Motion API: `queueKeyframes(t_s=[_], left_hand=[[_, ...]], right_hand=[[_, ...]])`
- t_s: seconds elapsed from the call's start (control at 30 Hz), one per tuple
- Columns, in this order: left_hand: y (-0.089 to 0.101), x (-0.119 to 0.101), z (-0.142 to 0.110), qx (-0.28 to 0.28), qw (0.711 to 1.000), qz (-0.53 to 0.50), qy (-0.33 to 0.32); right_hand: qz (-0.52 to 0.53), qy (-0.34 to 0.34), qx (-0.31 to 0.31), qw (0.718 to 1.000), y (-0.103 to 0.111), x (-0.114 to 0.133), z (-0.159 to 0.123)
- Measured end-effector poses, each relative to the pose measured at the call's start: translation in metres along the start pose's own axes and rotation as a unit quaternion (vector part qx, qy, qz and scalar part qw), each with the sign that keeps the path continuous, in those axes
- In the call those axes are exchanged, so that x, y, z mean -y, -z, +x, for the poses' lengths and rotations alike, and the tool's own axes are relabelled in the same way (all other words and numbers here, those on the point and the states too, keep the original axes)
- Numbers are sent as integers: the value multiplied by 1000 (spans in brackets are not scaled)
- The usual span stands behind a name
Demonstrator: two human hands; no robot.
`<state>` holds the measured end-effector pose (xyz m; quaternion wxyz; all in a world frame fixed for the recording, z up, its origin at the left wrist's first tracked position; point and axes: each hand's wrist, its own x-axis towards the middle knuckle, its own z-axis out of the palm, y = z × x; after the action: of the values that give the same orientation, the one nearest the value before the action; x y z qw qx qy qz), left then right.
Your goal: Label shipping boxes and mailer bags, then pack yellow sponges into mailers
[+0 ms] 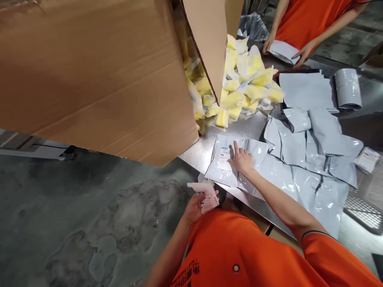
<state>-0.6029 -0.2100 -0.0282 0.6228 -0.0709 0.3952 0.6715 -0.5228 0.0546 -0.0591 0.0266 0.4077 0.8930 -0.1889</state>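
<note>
My right hand (241, 160) lies flat with its fingers stretched out on a grey mailer bag (227, 171) that carries a white label (224, 156), at the near edge of the steel table (197, 150). My left hand (196, 207) is down by my waist, closed on a strip of white label paper (208, 196). A heap of yellow and white packets (247, 85) spills from the big tipped cardboard box (98, 75) just beyond the bag.
More grey mailer bags (311, 151) spread over the table to the right, with a rolled bundle (347, 88) at the back. Another person in orange (305, 20) handles a bag at the far side. Concrete floor (74, 223) lies to the left.
</note>
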Motion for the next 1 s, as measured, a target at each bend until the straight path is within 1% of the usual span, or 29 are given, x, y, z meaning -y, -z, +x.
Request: queueKeyframes(t_s=[0.07, 0.1, 0.13, 0.17, 0.27, 0.33, 0.37, 0.4, 0.47, 0.5, 0.53, 0.57, 0.6, 0.63, 0.67, 0.7, 0.73, 0.8, 0.83, 0.87, 0.9, 0.93, 0.97, 1.0], left_hand=[[3, -1, 2, -3, 1000, -12, 12], [4, -2, 3, -10, 1000, -14, 18], [3, -3, 4, -21, 999, -14, 25], [3, -5, 4, -42, 998, -10, 35], [-4, -13, 8, -157, 984, 46, 69], [-13, -20, 11, -212, 970, 92, 70], [-18, -24, 14, -223, 966, 114, 59], [-23, -28, 16, -223, 964, 136, 41], [-34, -37, 19, -213, 958, 193, -16], [-39, -42, 20, -205, 952, 223, -49], [-44, -45, 20, -197, 946, 246, -77], [-48, -48, 20, -187, 942, 261, -97], [-52, -50, 20, -177, 940, 271, -104], [-55, -50, 19, -170, 940, 277, -101], [-58, -49, 18, -165, 941, 281, -91], [-61, -47, 16, -165, 939, 289, -87], [-63, -44, 14, -166, 934, 300, -95], [-69, -38, 10, -161, 922, 327, -132], [-71, -35, 8, -145, 919, 337, -146], [-73, -33, 7, -119, 919, 346, -144], [-76, -31, 6, -88, 922, 355, -123], [-77, -30, 6, -61, 926, 363, -87], [-78, -30, 7, -43, 927, 369, -49], [-78, -30, 8, -38, 926, 374, -20]], right_hand=[[-1, 96, -44, 994, -12, 4, -3], [1, 139, -58, 989, -21, 7, -3], [0, 163, -67, 984, -33, 11, -2], [-5, 166, -73, 983, -46, 16, 0], [-15, 121, -87, 989, -81, 34, 11], [-3, 102, -77, 992, -90, 48, 24], [10, 95, -63, 993, -88, 55, 30], [29, 88, -41, 995, -81, 61, 35], [95, 70, -15, 993, -54, 68, 36], [143, 71, -21, 987, -36, 68, 31], [196, 90, -36, 976, -18, 68, 22], [248, 127, -49, 959, 0, 67, 10], [291, 179, -50, 938, 17, 65, -5], [318, 233, -33, 918, 29, 64, -21], [330, 275, 1, 903, 39, 62, -37], [332, 291, 41, 896, 44, 61, -52], [334, 277, 75, 898, 46, 59, -64], [362, 199, 110, 904, 43, 55, -83], [389, 154, 113, 901, 40, 52, -90], [419, 117, 110, 893, 37, 49, -95], [448, 94, 109, 882, 35, 45, -100], [470, 86, 111, 872, 34, 40, -105], [482, 89, 116, 864, 34, 35, -108], [483, 91, 120, 862, 34, 28, -110]])
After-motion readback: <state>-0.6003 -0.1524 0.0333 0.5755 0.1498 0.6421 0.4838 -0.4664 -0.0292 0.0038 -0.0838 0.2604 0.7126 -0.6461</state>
